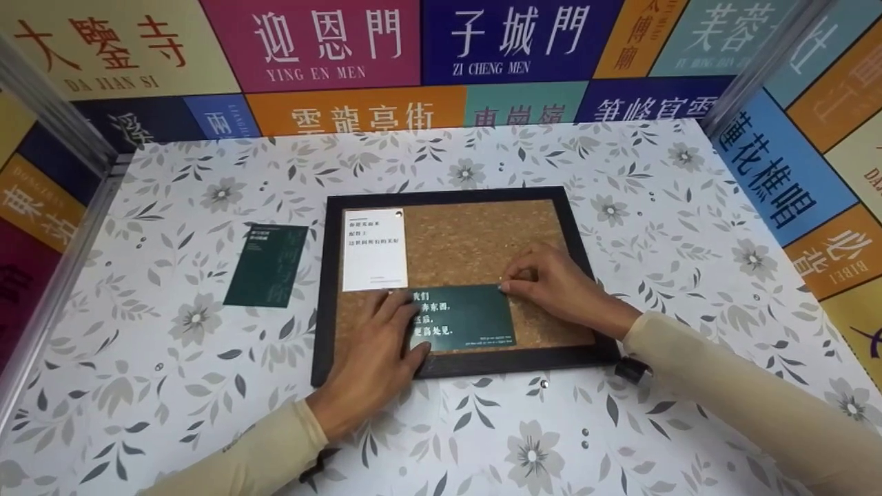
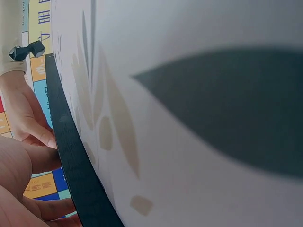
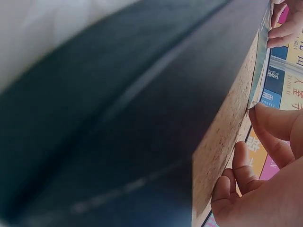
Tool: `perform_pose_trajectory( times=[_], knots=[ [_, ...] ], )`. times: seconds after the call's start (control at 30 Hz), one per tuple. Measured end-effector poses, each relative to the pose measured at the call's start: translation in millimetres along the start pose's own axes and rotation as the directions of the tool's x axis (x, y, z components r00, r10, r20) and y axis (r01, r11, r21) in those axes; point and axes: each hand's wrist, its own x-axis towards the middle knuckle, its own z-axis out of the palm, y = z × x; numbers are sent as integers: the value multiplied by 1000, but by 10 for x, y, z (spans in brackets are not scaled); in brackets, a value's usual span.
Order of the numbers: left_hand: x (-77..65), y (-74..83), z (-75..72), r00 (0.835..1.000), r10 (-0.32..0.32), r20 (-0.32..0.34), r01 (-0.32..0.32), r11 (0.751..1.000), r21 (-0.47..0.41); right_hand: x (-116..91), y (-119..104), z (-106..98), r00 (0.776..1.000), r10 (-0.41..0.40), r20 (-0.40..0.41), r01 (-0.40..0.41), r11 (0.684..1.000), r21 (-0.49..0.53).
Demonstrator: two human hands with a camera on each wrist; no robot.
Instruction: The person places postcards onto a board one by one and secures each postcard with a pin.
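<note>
A black-framed cork board (image 1: 482, 241) lies on the table. A white printed card (image 1: 375, 255) is fixed upright at its upper left, with a small tack (image 1: 398, 213) at the card's top right corner. Below it lies a dark green card (image 1: 475, 317) with white lettering, set sideways. My left hand (image 1: 382, 344) rests over this card's left end, fingers spread and pressing it to the cork. At the card's top right corner, my right hand (image 1: 551, 282) pinches a small silvery thumbtack (image 3: 253, 105) between thumb and forefinger; its other fingers curl near the cork.
Another green card (image 1: 267, 265) lies on the flowered tabletop, left of the board. Small shiny tacks, one of them a silvery tack (image 1: 544, 384), lie before the board's front edge. Colourful lettered panels (image 1: 331, 41) wall in the table's back and sides.
</note>
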Motion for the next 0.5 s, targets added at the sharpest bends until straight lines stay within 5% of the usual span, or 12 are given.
perform_pose_trajectory(
  times=[0.5],
  knots=[
    [-6, 8, -10, 1000, -1, -2, 1, 1000, 3, 82, -51, -11, 997, 60, 51, -60, 998, 0]
  ],
)
